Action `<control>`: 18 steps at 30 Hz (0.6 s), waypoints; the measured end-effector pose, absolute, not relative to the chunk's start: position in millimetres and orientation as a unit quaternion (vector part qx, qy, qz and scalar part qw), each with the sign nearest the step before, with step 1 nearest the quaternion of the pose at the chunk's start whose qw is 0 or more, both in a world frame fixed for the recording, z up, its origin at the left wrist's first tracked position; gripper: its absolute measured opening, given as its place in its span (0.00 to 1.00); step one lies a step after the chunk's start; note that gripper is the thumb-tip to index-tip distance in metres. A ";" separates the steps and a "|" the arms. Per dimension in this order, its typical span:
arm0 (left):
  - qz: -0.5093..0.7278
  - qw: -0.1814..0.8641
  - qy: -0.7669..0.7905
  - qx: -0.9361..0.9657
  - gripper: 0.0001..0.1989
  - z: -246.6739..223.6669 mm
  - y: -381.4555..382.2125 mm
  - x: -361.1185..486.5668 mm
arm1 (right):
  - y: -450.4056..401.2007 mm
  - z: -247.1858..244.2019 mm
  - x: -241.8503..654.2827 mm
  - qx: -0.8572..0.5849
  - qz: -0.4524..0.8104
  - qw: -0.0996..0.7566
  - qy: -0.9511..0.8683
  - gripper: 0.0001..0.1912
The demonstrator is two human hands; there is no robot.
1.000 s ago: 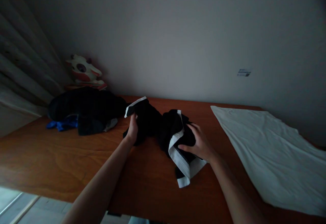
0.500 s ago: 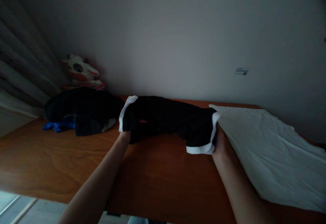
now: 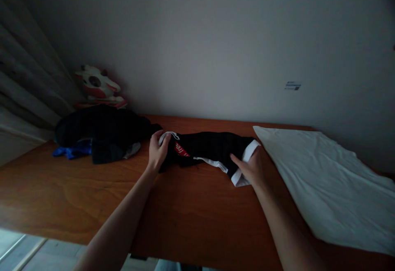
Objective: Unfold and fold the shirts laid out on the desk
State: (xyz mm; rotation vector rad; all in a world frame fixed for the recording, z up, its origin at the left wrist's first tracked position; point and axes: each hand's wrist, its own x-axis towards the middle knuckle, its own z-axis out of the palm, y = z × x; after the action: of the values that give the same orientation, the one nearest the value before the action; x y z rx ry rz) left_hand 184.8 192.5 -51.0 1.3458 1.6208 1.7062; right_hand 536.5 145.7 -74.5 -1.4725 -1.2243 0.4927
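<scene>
A black garment with white-banded openings (image 3: 212,143) lies bunched across the middle of the wooden table. Part of a red printed patch with white letters shows near its left end, and a white strip runs along its front edge. My left hand (image 3: 158,149) grips the white-trimmed left end between thumb and fingers. At the opposite end, my right hand (image 3: 251,166) holds the other white band; its thumb lies over the black cloth and its fingers are partly hidden by the opening. Whether this is a shirt or shorts I cannot tell.
A white cloth (image 3: 333,180) is spread flat on the right of the table (image 3: 197,217). To the left lie a dark heap of clothes (image 3: 101,129) and a blue cloth (image 3: 72,150). Behind them sits a cow-like toy (image 3: 97,84), near a curtain (image 3: 27,73) and the wall.
Both hands have come out of the openings to grip the ends from outside. The garment is lower and more bunched, and its red patch and white strip now show.
</scene>
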 end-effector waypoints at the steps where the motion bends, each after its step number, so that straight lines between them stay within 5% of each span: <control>1: 0.571 0.194 0.593 0.533 0.29 -51.7 189.7 188.3 | 146.9 -77.5 537.8 -0.641 0.181 0.537 -0.518 0.53; 6: 0.382 0.117 0.601 0.692 0.37 -57.6 180.8 195.6 | 147.6 -83.8 545.3 -0.686 0.020 0.513 -0.516 0.45; 10: 0.344 0.164 0.588 0.713 0.35 -55.5 178.7 194.1 | 142.9 -79.7 543.8 -0.644 -0.132 0.491 -0.572 0.50; 18: 0.582 0.410 0.469 0.523 0.27 -36.0 175.6 208.4 | 128.4 -56.2 531.1 -0.638 0.110 0.413 -0.640 0.29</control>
State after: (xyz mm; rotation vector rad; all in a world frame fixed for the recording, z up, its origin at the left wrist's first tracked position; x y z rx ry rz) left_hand 208.4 175.6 -36.0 1.3178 1.1810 1.4657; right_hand 531.1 128.4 -56.2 -1.6057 -1.6107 0.2759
